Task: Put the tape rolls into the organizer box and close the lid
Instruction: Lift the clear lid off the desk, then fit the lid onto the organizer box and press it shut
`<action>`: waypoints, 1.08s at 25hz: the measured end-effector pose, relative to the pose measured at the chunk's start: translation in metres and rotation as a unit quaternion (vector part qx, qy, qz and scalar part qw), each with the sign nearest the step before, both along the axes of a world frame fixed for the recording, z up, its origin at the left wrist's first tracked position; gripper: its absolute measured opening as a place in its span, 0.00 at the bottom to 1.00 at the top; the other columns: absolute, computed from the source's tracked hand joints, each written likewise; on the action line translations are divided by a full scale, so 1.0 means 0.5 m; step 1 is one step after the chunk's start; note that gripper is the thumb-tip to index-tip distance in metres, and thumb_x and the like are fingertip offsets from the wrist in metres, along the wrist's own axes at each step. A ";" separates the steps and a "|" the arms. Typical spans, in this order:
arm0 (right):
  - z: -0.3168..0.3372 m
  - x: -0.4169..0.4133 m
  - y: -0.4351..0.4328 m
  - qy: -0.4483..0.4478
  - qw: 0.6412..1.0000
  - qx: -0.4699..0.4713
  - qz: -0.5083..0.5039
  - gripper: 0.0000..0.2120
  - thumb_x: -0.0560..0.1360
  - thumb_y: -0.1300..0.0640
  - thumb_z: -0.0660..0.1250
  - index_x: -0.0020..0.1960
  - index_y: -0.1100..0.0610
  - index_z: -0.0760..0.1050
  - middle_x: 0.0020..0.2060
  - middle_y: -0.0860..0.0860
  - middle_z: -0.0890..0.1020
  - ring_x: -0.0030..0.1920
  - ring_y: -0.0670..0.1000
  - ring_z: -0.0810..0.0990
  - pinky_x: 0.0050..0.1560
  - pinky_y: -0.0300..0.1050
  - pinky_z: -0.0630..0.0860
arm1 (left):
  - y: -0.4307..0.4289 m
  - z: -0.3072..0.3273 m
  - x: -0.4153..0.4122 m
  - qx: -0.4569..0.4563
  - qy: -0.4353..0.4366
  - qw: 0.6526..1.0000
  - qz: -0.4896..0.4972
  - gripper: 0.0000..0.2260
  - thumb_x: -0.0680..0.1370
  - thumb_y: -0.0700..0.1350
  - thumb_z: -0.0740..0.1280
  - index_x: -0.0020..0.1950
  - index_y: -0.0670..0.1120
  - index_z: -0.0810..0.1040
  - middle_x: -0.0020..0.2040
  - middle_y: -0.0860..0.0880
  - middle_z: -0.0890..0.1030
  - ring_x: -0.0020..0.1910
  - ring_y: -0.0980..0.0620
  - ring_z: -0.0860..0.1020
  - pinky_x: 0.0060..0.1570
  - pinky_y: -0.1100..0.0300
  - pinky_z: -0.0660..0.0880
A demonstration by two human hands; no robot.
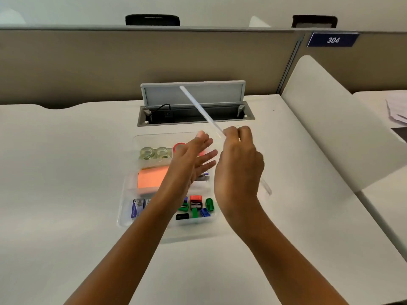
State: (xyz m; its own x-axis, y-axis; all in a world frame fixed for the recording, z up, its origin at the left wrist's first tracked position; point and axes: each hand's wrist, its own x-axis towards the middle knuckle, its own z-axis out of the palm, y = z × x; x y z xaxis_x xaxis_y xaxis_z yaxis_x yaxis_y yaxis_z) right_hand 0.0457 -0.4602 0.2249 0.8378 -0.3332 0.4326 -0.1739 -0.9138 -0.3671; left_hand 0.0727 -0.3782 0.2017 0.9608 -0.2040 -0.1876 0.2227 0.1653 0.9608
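A clear organizer box (pixel 128 216) sits mid-table. In its far compartment lie two clear tape rolls (pixel 155 152) and a red tape roll (pixel 178 146), partly hidden by my left hand (pixel 193 159). That hand hovers over the box, flat, fingers spread, holding nothing. My right hand (pixel 239 164) grips the edge of the clear lid (pixel 198 106), which stands tilted up on the box's right side, seen nearly edge-on.
Orange sticky notes (pixel 150 179), a staples box (pixel 136 208) and several coloured sharpeners (pixel 199 208) fill the other compartments. Behind the box is an open cable hatch (pixel 193 102) in the desk. A white divider panel (pixel 330 119) rises at the right.
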 end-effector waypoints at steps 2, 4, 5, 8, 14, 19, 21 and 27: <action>-0.031 -0.007 0.032 -0.003 0.999 0.000 0.034 0.23 0.57 0.59 0.80 0.51 0.62 0.81 0.42 0.59 0.84 0.32 0.56 0.84 0.31 0.47 0.82 | 0.014 0.015 0.007 -0.022 0.014 0.999 0.040 0.15 0.78 0.57 0.59 0.58 0.51 0.74 0.57 0.52 0.81 0.47 0.58 0.83 0.41 0.65 0.80; -0.059 -0.015 0.050 0.004 0.997 -0.006 0.078 0.25 0.56 0.58 0.81 0.52 0.63 0.81 0.43 0.59 0.84 0.33 0.57 0.85 0.32 0.50 0.84 | 0.028 0.015 0.011 0.041 0.000 0.995 0.093 0.14 0.77 0.56 0.62 0.56 0.49 0.77 0.48 0.54 0.83 0.40 0.60 0.84 0.39 0.66 0.80; -0.074 -0.018 0.057 0.004 0.995 -0.007 0.102 0.26 0.57 0.59 0.80 0.53 0.63 0.80 0.45 0.60 0.85 0.34 0.58 0.86 0.33 0.53 0.84 | 0.036 0.009 0.013 0.076 -0.009 0.990 0.116 0.15 0.76 0.55 0.64 0.57 0.47 0.78 0.48 0.52 0.84 0.41 0.58 0.84 0.40 0.65 0.80; -0.104 -0.029 0.069 0.014 0.982 0.026 0.184 0.24 0.65 0.61 0.76 0.60 0.63 0.76 0.53 0.60 0.83 0.45 0.59 0.86 0.43 0.55 0.84 | 0.065 -0.015 0.020 0.107 -0.017 0.981 0.163 0.14 0.76 0.47 0.68 0.59 0.42 0.80 0.51 0.44 0.85 0.45 0.49 0.85 0.50 0.54 0.81; -0.116 0.022 -0.027 -0.019 0.974 0.144 0.173 0.13 0.79 0.57 0.61 0.62 0.58 0.75 0.56 0.55 0.78 0.56 0.52 0.77 0.57 0.36 0.71 | 0.158 -0.035 0.044 0.034 0.008 0.985 0.170 0.08 0.77 0.38 0.65 0.53 0.40 0.80 0.52 0.43 0.84 0.49 0.45 0.84 0.49 0.55 0.82; -0.169 0.096 -0.131 0.022 0.990 0.141 0.021 0.17 0.79 0.56 0.61 0.67 0.58 0.71 0.63 0.59 0.75 0.63 0.58 0.73 0.62 0.48 0.73 | 0.246 -0.046 0.058 0.054 0.023 0.986 0.154 0.10 0.80 0.40 0.61 0.58 0.40 0.78 0.51 0.46 0.84 0.46 0.48 0.85 0.43 0.60 0.82; -0.177 0.104 -0.148 0.043 0.981 0.187 0.022 0.17 0.79 0.55 0.62 0.66 0.59 0.73 0.62 0.60 0.77 0.61 0.58 0.77 0.61 0.50 0.74 | 0.267 -0.061 0.062 0.076 0.031 0.985 0.153 0.10 0.79 0.40 0.61 0.58 0.40 0.78 0.50 0.47 0.84 0.42 0.49 0.85 0.43 0.60 0.82; -0.214 0.088 -0.116 0.118 0.945 0.287 0.101 0.16 0.77 0.53 0.64 0.61 0.60 0.77 0.52 0.58 0.84 0.48 0.55 0.82 0.56 0.48 0.79 | 0.303 -0.134 0.080 0.049 0.116 0.978 0.167 0.09 0.79 0.36 0.62 0.57 0.35 0.77 0.51 0.42 0.83 0.36 0.49 0.85 0.40 0.58 0.83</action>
